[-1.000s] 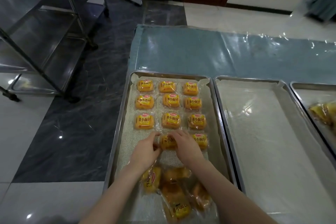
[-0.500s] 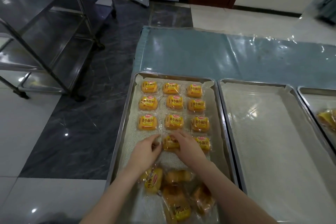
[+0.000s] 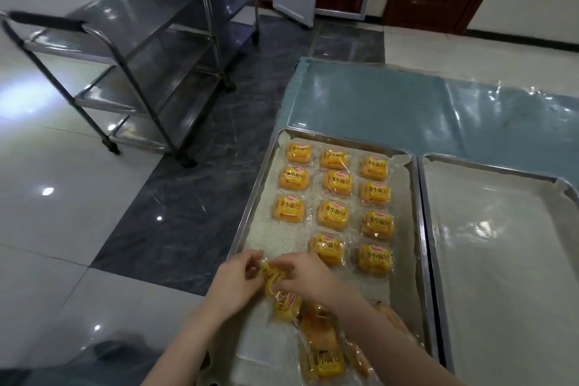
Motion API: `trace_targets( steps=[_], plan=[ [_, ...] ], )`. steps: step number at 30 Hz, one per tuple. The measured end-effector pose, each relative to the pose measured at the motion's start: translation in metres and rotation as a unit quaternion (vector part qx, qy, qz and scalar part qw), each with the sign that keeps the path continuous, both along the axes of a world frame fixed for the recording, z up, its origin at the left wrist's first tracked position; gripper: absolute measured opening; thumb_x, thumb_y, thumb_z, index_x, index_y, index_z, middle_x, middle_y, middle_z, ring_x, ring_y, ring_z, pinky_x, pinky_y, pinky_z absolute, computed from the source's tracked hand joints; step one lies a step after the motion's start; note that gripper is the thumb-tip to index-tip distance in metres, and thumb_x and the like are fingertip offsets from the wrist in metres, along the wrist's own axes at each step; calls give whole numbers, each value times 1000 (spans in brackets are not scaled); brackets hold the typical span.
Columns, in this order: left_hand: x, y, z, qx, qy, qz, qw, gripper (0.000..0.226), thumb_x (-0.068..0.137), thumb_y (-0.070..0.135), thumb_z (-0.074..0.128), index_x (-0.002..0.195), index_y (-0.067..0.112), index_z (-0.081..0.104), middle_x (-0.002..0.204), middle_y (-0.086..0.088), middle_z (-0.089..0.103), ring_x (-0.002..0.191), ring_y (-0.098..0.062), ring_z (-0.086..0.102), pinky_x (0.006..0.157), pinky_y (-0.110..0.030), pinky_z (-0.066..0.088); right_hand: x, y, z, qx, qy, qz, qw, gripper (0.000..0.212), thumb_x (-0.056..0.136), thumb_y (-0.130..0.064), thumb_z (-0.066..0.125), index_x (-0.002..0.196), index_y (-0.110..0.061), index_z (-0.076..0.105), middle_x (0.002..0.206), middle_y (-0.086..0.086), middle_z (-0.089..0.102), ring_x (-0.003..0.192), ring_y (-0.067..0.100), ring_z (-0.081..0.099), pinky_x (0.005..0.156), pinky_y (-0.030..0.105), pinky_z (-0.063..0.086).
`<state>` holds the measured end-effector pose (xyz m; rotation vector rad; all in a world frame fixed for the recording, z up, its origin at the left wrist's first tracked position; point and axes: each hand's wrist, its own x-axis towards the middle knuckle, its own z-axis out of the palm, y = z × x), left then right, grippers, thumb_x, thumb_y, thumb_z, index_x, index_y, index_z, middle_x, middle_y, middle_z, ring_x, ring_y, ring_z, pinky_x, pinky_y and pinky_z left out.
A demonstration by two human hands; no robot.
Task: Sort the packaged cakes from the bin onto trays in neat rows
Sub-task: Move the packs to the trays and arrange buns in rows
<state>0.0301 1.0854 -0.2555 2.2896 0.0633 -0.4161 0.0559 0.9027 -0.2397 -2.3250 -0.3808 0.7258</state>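
Observation:
A lined metal tray (image 3: 250, 216) holds several yellow packaged cakes in neat rows of three, the fourth row having two cakes (image 3: 326, 249) at its middle and right. My left hand (image 3: 236, 283) and my right hand (image 3: 305, 279) together pinch one packaged cake (image 3: 272, 274) at the tray's left side, just below the open left spot of that row. A loose pile of packaged cakes (image 3: 319, 341) lies at the near end of the tray, partly under my right forearm.
A second lined tray (image 3: 501, 260) sits to the right on the teal, plastic-covered table (image 3: 407, 110). A steel trolley (image 3: 141, 50) stands on the tiled floor to the left. A doorway and a white cabinet are at the back.
Both hands left the middle cake of the fourth row and moved back and left, now holding another cake from the pile. The camera view has swung left.

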Motion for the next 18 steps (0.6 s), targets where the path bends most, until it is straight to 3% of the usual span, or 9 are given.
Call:
trace_targets(
  steps=[4, 8, 11, 16, 18],
  plan=[
    [-9, -8, 2, 5, -75, 87, 993, 36, 83, 28, 73, 116, 20, 63, 108, 2, 57, 99, -11, 57, 88, -21, 42, -1, -5, 5, 61, -51, -102, 992, 50, 77, -23, 78, 124, -26, 62, 114, -10, 63, 98, 0, 56, 88, 16, 45],
    [-7, -24, 12, -69, -40, 170, 982, 33, 85, 42, 68, 111, 23, 61, 101, 8, 60, 94, -9, 61, 85, -24, 49, -2, -3, 5, 130, -82, -217, 964, 48, 74, -29, 81, 118, -25, 61, 108, -12, 61, 99, 0, 59, 88, 17, 50],
    [3, -34, 18, -188, 23, 189, 964, 36, 82, 40, 72, 111, 30, 54, 101, 18, 60, 97, -9, 63, 90, -36, 55, -6, -4, 5, 159, -61, -189, 967, 54, 75, -21, 80, 124, -21, 58, 116, -8, 58, 106, 2, 59, 86, 12, 50],
    [24, -25, 12, -189, 20, 164, 968, 42, 79, 23, 78, 115, 30, 58, 111, 7, 63, 98, -11, 63, 88, -38, 56, 2, -25, 8, 104, -85, -159, 978, 46, 85, -15, 70, 128, -22, 56, 113, -11, 60, 102, 1, 58, 93, 26, 52],
    [32, -20, 11, -175, 33, 105, 978, 43, 79, 16, 77, 116, 29, 61, 114, 7, 63, 99, -9, 62, 89, -34, 55, 10, -32, 9, 64, -139, -163, 975, 41, 89, -20, 66, 129, -24, 56, 115, -13, 53, 103, 0, 51, 92, 16, 46]
  ],
)
